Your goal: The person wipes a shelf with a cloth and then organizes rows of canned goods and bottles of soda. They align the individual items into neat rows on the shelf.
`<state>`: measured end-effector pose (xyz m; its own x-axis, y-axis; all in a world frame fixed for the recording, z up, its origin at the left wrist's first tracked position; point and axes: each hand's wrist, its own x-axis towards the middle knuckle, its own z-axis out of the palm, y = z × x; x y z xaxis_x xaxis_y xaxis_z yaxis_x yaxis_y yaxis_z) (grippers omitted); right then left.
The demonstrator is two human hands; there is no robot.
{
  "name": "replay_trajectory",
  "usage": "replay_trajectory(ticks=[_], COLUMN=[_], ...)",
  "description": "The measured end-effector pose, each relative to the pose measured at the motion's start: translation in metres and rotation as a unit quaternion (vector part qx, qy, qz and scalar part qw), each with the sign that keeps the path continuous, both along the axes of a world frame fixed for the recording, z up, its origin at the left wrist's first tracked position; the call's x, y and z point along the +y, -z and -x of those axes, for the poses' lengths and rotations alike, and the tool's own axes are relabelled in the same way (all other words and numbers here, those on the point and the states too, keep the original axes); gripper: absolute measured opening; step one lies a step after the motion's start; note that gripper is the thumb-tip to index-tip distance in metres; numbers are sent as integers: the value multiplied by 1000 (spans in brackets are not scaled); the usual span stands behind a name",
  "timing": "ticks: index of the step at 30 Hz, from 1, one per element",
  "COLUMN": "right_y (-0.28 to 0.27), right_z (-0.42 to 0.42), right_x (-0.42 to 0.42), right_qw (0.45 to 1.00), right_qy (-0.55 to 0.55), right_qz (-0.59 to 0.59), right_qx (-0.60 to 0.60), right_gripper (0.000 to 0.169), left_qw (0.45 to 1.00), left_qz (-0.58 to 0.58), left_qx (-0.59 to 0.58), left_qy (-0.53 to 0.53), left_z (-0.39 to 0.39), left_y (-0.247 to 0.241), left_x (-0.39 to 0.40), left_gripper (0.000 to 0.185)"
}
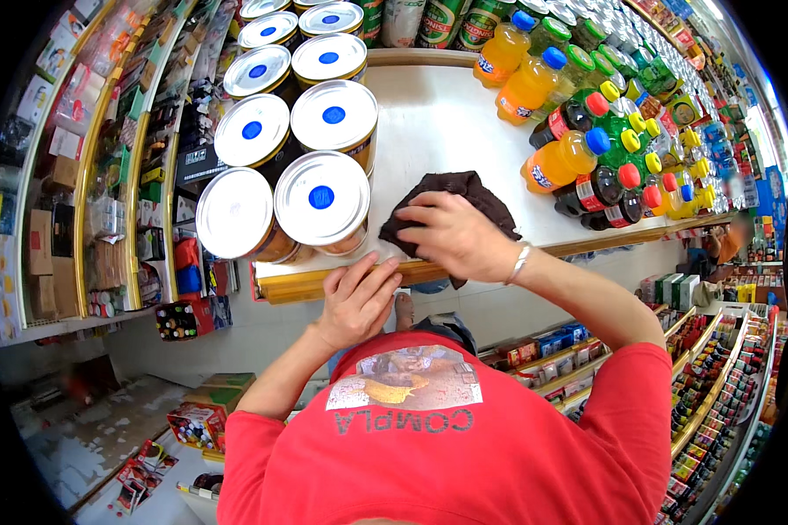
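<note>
My right hand (456,236) presses on a crumpled dark brown cloth (482,200), fingers spread over its near part. The cloth lies on a white shelf board (427,111), and a corner of it hangs past the front edge. My left hand (362,302) rests its fingertips on the shelf's gold-coloured front trim (302,286) and holds nothing. Just beyond it stands a large tin with a white lid and a blue round mark (341,177). Left of that tin is another one with a plain white lid (233,213).
Two rows of similar tins (253,128) run back along the left. To the right stand orange soda bottles (558,161), cola bottles (594,190) and others. Beer cans (440,23) stand behind a raised ledge (420,58). Packed shelves (716,374) lie to the lower right.
</note>
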<state>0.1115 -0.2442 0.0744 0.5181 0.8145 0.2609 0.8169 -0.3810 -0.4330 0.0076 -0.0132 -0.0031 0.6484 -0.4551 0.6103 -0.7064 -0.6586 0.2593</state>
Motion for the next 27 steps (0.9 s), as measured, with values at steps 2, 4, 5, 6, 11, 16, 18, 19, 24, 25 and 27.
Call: replay_trajectory(ticks=[2,4,5,6,11,16,18,19,24,25,27], right_y=[2,11,13,23,47,43,33,30,22,26,35], right_z=[-6,-23,-34,-47,-131,-123,-85,-66,-30,-40,-63], right_x=[10,11,14,18,23,-1,-22,-31,5,14,23], right_qw=[997,996,995,993,957,973,989,993,999,999,994], right_qy=[8,30,34,44,190,191,128,90,23,36,83], right_qz=[71,81,85,85,100,-63,-59,-66,-22,-20,-46], right_qx=[0,-37,-49,-73,-193,-116,-53,-26,38,17,-56], right_gripper=[43,47,48,47,51,39,37,32,26,26,27], left_qw=[1000,1000,1000,1000,1000,1000,1000,1000,1000,1000,1000], left_qz=[-3,-11,-11,-13,-24,-25,-21,-18,-15,-14,-11], left_qx=[2,4,4,5,0,-9,-15,-17,-17,-15,-22], left_qy=[-4,-7,-6,-8,0,-2,-7,-9,-7,-5,-8], left_z=[1,0,-1,0,-3,-3,-3,-2,-2,-1,-3], left_y=[2,1,2,3,3,6,8,8,10,10,11], left_x=[0,0,-1,-1,1,4,3,2,-1,-2,-3], left_gripper=[43,43,43,44,45,45,44,44,44,44,44])
